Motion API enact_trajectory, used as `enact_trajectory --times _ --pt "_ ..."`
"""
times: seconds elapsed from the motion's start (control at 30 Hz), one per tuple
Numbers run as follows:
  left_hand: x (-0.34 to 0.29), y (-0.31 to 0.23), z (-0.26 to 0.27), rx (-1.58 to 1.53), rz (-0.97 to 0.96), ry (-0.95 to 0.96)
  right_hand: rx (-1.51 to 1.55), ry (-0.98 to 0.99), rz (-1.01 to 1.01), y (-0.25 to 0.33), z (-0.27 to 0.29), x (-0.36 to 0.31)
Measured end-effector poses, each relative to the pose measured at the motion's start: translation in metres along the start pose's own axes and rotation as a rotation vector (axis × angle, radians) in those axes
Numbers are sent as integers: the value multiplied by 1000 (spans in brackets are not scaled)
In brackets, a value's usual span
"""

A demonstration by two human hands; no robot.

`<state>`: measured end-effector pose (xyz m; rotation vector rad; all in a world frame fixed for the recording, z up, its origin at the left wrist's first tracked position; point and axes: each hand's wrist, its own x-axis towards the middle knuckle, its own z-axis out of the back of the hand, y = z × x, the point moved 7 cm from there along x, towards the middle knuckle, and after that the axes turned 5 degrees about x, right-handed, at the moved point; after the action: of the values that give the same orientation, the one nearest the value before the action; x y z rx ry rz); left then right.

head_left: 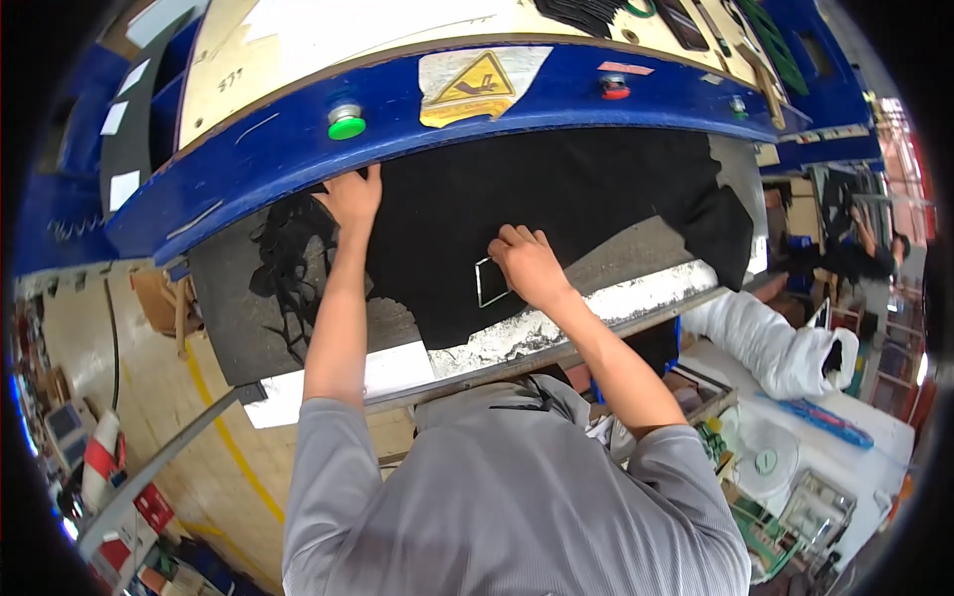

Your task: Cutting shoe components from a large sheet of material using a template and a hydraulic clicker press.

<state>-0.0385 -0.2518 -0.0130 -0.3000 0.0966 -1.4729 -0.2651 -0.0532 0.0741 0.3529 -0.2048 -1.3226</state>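
The big blue press head (298, 149) fills the top of the view, its beam arching over the grey cutting bed (229, 308) with a green button (347, 123), a red button (614, 87) and a yellow warning sticker (484, 81) on its front face. Under it lies the black fabric sheet (556, 199), spread across the bed from the middle to the far right, where a corner hangs off. To the left sits a tangle of black offcut webbing (288, 258), already full of holes.

Now the hands. The left hand (351, 196) reaches deep under the beam, fingers bent down and pressing the fabric's upper left edge flat; it grips nothing that can be seen. The right hand (527, 266) rests on the fabric nearer the front edge, fingers curled together on top of a small rectangular metal cutting die (491, 282), holding it against the cloth.

The risk, by the look of it: both hands sit inside the press's stroke zone, the left one farthest in, so any descent of the head would catch them. The die could also skid if the fabric bunches, giving a crooked cut or overlapping the holes. At far right another person (865, 248) works at a separate bench, well apart.
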Motion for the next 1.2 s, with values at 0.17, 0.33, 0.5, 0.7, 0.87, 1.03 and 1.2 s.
enact_trajectory --times 0.17,0.33,0.5,0.7,0.87,1.03,1.2 --pt "39 14 -11 -267 -160 -209 184 -228 -314 -16 3 -42" --pt "47 14 -19 -257 -245 -199 80 -166 -345 0 -5 -39" --pt "46 17 -9 -250 -247 -16 258 -108 -265 -5 -17 -26" --pt "-66 -3 50 22 -446 -12 424 22 -577 -17 -25 -27" --pt "-223 29 77 -33 -537 294 546 -46 -691 -12 -46 -18" --pt "-253 74 94 -277 -323 182 636 -20 -580 3 -50 -14" --pt "-253 79 98 -457 -259 141 534 237 77 74 -54 27"
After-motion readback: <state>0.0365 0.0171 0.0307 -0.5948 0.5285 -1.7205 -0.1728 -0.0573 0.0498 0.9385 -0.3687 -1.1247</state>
